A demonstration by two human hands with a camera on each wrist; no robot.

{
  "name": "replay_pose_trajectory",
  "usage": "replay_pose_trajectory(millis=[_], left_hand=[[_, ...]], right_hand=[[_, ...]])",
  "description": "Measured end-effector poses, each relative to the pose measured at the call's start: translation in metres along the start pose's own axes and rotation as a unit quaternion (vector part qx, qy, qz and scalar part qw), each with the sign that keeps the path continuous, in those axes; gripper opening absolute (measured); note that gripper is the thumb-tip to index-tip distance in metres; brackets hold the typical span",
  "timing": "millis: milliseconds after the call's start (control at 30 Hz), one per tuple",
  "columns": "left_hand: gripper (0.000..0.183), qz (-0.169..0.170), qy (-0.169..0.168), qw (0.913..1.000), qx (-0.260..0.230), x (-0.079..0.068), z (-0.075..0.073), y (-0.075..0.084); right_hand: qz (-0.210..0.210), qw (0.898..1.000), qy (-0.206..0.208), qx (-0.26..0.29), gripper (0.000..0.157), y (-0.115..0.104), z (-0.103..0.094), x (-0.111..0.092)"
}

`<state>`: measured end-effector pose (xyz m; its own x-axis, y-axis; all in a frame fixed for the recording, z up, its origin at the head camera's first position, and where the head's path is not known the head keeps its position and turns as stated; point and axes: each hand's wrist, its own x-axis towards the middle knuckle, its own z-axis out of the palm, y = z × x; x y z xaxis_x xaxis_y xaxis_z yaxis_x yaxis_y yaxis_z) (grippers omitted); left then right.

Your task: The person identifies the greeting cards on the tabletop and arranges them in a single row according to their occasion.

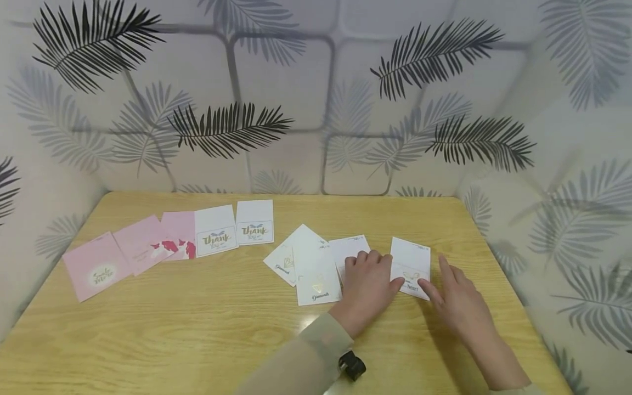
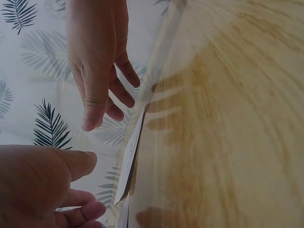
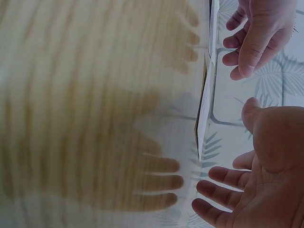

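In the head view, a white card (image 1: 410, 255) with a gold print and the word "heart" lies between the two hands. My left hand (image 1: 367, 285) is at its left side, thumb by the card's lower left edge, and covers part of another white card (image 1: 349, 245). My right hand (image 1: 461, 307) hovers at the right, its thumb tip overlapping the card's lower right edge and its fingers apart. Neither hand grips anything. From the side, in the left wrist view, the card (image 2: 130, 152) shows as a thin, slightly bent sheet on the table.
Left of my left hand, two white "Diamonds" cards overlap, the front one (image 1: 316, 269) partly covering the other (image 1: 283, 263). Farther left is a row of "Thank you" cards (image 1: 254, 214) and pink cards (image 1: 96, 263). A patterned wall (image 1: 296, 109) borders the wooden table (image 1: 173, 329).
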<state>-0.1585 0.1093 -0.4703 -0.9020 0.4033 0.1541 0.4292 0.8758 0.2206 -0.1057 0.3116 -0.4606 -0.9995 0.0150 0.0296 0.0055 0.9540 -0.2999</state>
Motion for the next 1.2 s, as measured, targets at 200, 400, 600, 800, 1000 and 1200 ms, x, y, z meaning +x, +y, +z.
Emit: replay_pose_trajectory(millis=[200, 400, 600, 800, 1000, 1200], left_hand=[[0.042, -0.003, -0.009, 0.9999, 0.008, 0.002, 0.004, 0.002], [0.044, -0.008, -0.019, 0.9997, 0.014, 0.002, 0.011, 0.004], [0.045, -0.009, -0.021, 0.9995, 0.023, 0.002, 0.013, 0.005], [0.043, -0.006, -0.023, 0.9993, 0.031, 0.001, 0.015, 0.005], [0.043, -0.010, -0.022, 0.9992, 0.030, 0.002, 0.019, 0.006], [0.045, -0.015, -0.023, 0.9991, 0.033, 0.003, 0.020, 0.007]], right_hand=[[-0.002, 1.000, -0.005, 0.004, 0.085, 0.003, 0.003, 0.003], [0.002, 1.000, -0.010, -0.005, 0.084, 0.006, 0.005, 0.005], [0.004, 1.000, -0.024, -0.017, 0.081, 0.005, 0.004, 0.007], [0.018, 0.999, -0.046, -0.015, 0.081, 0.004, 0.004, 0.008], [0.023, 0.998, -0.054, -0.011, 0.080, 0.004, 0.003, 0.008], [0.027, 0.998, -0.057, -0.009, 0.076, 0.002, 0.003, 0.010]])
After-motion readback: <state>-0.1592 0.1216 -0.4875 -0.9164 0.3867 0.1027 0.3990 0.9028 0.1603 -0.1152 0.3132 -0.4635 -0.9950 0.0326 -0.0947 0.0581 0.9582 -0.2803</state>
